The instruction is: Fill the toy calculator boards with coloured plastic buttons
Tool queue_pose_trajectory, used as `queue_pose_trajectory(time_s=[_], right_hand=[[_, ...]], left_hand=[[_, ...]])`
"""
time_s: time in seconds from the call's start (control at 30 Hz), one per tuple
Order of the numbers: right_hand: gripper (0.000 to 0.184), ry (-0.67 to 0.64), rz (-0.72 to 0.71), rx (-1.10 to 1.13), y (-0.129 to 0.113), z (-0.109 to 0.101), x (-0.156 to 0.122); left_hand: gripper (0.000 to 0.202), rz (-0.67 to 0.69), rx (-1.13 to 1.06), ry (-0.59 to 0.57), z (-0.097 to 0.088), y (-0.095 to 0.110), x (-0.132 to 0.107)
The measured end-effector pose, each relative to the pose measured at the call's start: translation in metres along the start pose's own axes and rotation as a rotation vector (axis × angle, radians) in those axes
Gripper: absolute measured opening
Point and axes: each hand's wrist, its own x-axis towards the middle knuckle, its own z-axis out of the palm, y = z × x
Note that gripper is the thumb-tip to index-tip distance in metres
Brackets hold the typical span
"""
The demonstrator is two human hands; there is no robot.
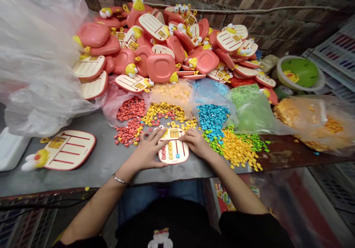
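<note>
A cream-coloured toy board [181, 155] with red slots lies flat on the table before me. Red, yellow and blue pieces sit in its slots: several red on the left, several yellow beside them, and a blue piece [178, 155] at the lower middle. My left hand [148, 150] rests on the board's left edge, fingers spread. At the upper right of the board, my right hand [196, 141] has its fingers pinched together over a slot; whatever is between them is hidden. Small piles of red pieces [130, 109], yellow pieces [163, 111] and blue pieces [212, 118] lie just beyond.
Another board [73, 150] with a yellow duck-like head lies at the left. Behind is a heap of similar red-backed boards [162, 67]. Orange-yellow pieces [238, 148] and green pieces [256, 141] spread at the right, near a plastic bag [327, 122] and a green bowl [301, 72].
</note>
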Motion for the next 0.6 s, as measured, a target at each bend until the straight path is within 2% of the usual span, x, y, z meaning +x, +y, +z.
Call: queue_pose_trajectory(time_s=[0.23,0.33,0.47,0.6], right_hand=[[0.015,0.125,0.073,0.084,-0.007,0.016,0.001],[0.014,0.132,0.031,0.123,-0.009,0.022,0.004],[0.014,0.032,-0.048,0.236,-0.010,0.015,0.007],[0.015,-0.146,0.034,0.352,-0.014,-0.004,0.004]], left_hand=[[0.076,-0.029,0.023,-0.018,-0.001,0.002,0.000],[0.076,-0.038,0.038,-0.036,-0.002,0.003,0.001],[0.079,-0.061,0.052,-0.064,-0.006,0.006,0.002],[0.082,-0.070,0.056,-0.106,-0.013,0.011,0.005]])
